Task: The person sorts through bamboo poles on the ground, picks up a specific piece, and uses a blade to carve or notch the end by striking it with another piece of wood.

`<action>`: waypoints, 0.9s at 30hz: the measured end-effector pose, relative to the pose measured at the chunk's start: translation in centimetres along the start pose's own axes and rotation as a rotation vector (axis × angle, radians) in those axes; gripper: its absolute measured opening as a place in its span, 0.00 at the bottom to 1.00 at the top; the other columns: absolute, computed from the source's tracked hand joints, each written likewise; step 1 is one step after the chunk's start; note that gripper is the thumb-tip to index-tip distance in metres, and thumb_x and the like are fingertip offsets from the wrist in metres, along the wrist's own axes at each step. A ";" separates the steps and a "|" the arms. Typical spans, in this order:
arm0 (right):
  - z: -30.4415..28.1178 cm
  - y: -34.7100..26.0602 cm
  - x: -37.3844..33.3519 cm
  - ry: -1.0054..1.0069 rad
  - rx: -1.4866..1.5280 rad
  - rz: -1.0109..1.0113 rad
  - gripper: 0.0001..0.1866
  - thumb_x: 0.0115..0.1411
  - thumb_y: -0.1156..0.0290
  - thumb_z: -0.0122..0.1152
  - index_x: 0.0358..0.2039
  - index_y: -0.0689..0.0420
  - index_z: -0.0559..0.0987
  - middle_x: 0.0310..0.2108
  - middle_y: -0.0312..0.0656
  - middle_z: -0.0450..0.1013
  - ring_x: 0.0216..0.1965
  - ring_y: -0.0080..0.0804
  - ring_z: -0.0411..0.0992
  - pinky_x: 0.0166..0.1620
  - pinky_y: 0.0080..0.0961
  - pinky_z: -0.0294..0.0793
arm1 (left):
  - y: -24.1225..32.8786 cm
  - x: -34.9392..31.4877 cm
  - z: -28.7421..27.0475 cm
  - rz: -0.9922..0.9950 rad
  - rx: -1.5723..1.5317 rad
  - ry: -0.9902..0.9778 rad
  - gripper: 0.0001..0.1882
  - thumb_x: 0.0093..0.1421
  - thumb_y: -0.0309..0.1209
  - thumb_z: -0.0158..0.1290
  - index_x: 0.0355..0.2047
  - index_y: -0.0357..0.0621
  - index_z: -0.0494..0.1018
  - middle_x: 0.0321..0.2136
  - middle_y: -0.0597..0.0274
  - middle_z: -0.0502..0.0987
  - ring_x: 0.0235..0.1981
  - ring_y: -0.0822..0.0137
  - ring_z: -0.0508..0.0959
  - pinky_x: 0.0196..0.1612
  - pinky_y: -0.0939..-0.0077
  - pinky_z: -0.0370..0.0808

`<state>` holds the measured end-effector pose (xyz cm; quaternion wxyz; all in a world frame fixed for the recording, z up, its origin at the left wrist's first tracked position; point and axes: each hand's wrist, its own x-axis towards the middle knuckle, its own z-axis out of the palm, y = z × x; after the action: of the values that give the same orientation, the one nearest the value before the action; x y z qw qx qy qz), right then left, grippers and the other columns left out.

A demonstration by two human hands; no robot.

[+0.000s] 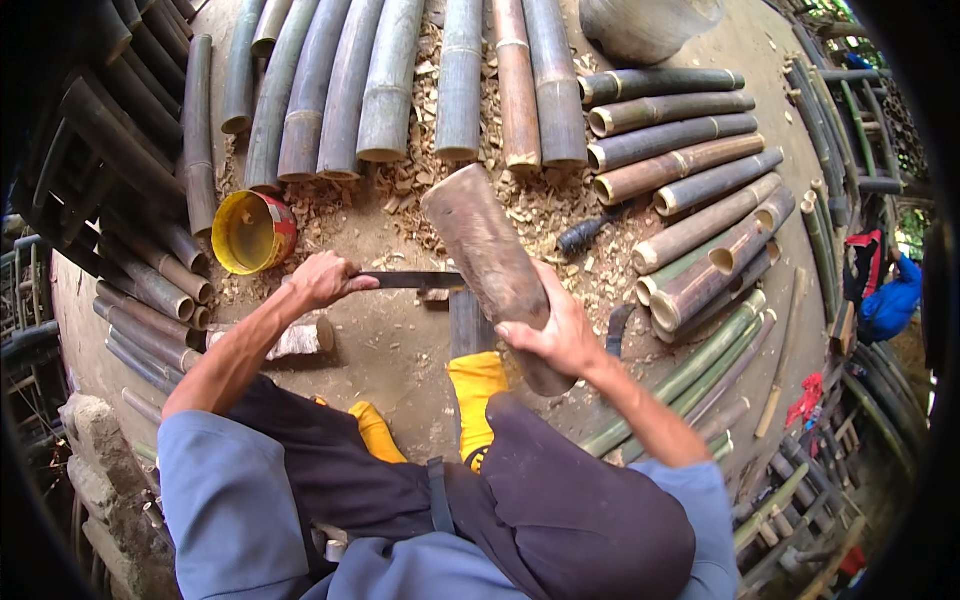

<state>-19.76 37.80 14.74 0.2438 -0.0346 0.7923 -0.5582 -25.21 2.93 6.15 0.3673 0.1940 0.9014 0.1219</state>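
My left hand (325,281) is closed around the end of a long knife; its handle is hidden in my fingers. The dark knife blade (410,281) points right, its far end meeting the edge of a thick wooden block (485,235). Gripped near its lower end by my right hand (560,330), the block is tilted, its top leaning left. Beneath the block a dark bamboo piece (470,325) shows partly, running down to my yellow boot (477,395). Whether blade and block touch, I cannot tell.
Bamboo poles (390,90) lie in a row ahead; shorter tubes (680,150) are stacked at right, others (150,270) at left. Wood shavings (410,190) cover the ground. A yellow and red bucket (253,232) lies tipped beside a pale log (275,338). A person in blue (892,303) is far right.
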 end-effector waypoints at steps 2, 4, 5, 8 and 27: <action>2.1 1.7 -1.1 0.150 0.225 -0.075 0.51 0.43 0.47 0.64 0.62 0.61 0.54 0.55 0.54 0.62 0.54 0.45 0.65 0.57 0.37 0.63 | 0.1 0.3 0.3 0.020 0.033 0.002 0.35 0.56 0.63 0.44 0.24 0.37 0.76 0.15 0.42 0.71 0.21 0.43 0.74 0.27 0.55 0.71; 1.5 3.5 -1.0 -0.039 -0.075 0.192 0.52 0.43 0.47 0.65 0.62 0.62 0.54 0.57 0.56 0.61 0.57 0.46 0.62 0.59 0.37 0.61 | -0.2 1.0 0.3 0.025 0.048 -0.020 0.36 0.55 0.63 0.45 0.24 0.36 0.76 0.15 0.43 0.71 0.20 0.45 0.74 0.27 0.57 0.71; 0.3 4.0 -0.2 -0.233 -0.036 0.343 0.55 0.42 0.46 0.67 0.62 0.63 0.53 0.58 0.59 0.58 0.60 0.48 0.59 0.61 0.36 0.58 | -0.2 1.3 0.5 0.023 -0.013 -0.067 0.36 0.54 0.63 0.47 0.24 0.35 0.76 0.15 0.44 0.72 0.20 0.48 0.74 0.27 0.58 0.71; -0.1 4.6 -1.4 -0.151 -0.081 0.208 0.53 0.42 0.48 0.69 0.62 0.61 0.54 0.58 0.58 0.60 0.58 0.48 0.61 0.60 0.34 0.59 | -1.4 1.9 -0.3 0.010 -0.275 -0.112 0.30 0.46 0.56 0.59 0.26 0.34 0.76 0.16 0.53 0.75 0.21 0.61 0.75 0.27 0.63 0.71; 1.6 6.4 -5.9 0.499 -0.075 0.062 0.42 0.40 0.58 0.72 0.52 0.64 0.63 0.39 0.48 0.72 0.41 0.39 0.72 0.48 0.33 0.70 | -2.0 -3.6 7.0 -0.156 0.175 0.385 0.05 0.46 0.28 0.53 0.26 0.47 0.71 0.12 0.64 0.66 0.12 0.70 0.67 0.15 0.72 0.69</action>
<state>-12.54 40.74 10.63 0.0561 0.1195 0.8487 -0.5122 -18.41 0.15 2.73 0.1786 0.1281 0.9743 0.0493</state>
